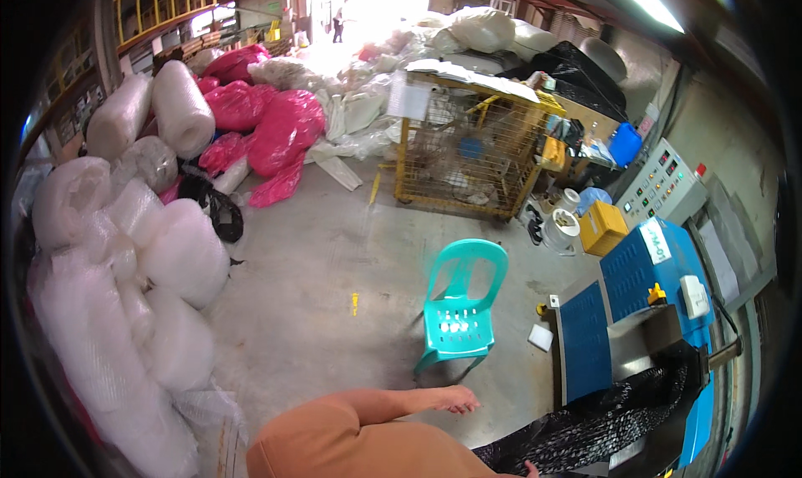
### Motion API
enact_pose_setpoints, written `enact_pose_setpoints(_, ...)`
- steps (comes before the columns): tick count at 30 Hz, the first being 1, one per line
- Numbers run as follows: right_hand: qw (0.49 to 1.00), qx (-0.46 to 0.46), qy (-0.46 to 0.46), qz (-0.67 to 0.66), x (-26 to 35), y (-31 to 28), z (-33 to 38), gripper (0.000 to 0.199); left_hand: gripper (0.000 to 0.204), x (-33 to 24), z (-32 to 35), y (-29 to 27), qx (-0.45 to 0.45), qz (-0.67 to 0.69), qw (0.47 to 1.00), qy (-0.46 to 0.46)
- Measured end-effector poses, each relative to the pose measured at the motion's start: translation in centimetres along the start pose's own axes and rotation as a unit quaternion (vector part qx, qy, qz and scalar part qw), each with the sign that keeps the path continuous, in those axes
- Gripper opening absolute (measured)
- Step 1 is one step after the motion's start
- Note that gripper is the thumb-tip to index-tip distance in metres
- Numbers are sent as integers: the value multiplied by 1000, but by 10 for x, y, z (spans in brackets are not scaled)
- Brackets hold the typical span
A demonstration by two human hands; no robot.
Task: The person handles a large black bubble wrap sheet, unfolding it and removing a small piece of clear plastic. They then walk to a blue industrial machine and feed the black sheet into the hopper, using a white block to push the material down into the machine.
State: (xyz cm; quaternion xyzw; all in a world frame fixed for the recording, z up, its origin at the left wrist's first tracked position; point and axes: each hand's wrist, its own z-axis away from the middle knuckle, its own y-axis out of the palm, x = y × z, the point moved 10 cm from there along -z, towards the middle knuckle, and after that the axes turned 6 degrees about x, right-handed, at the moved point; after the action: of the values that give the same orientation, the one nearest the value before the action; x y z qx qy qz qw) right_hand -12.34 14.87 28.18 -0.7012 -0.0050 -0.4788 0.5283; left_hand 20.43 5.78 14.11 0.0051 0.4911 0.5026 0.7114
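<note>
My left hand [457, 400] is stretched out in front of me, with nothing seen in it and its fingers loosely bent and apart. Just beyond it stands a turquoise plastic chair [458, 326]; the hand does not touch it. Only some fingers of my right hand [530, 470] show at the lower edge, beside black bubble film [585, 428]. Whether they grip the film is hidden. The film runs in a long, crumpled length from the lower edge up into a blue machine [647, 269] at the right.
Bubble wrap rolls [180, 269] pile up along the left, with pink plastic bags [284, 131] behind. A yellow wire cage [472, 148] stands farther back. Right of it are a white bucket [561, 230], a yellow crate [603, 227] and a control panel [660, 185]. A white block [540, 338] lies on the floor.
</note>
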Motion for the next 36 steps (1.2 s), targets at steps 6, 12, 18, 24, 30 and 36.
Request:
enact_pose_setpoints(6,996,53,-52,-39,90,48,50,91,41,-14,71,-62,-10,10,1000,26)
enact_pose_setpoints(12,991,99,-62,-61,140,77,91,91,48,-11,86,-66,44,-18,998,26)
enact_pose_setpoints(18,987,132,-46,-82,158,87,118,92,68,17,78,-31,101,-97,990,-12)
enact_pose_setpoints(24,977,167,-25,-134,157,90,137,92,97,18,106,27,166,-153,973,-49)
enact_pose_setpoints(30,954,200,-4,-222,144,84,150,93,116,30,100,60,162,-199,966,-4)
enact_pose_setpoints(36,900,242,29,-362,131,75,151,93,129,8,97,112,151,-198,967,48)
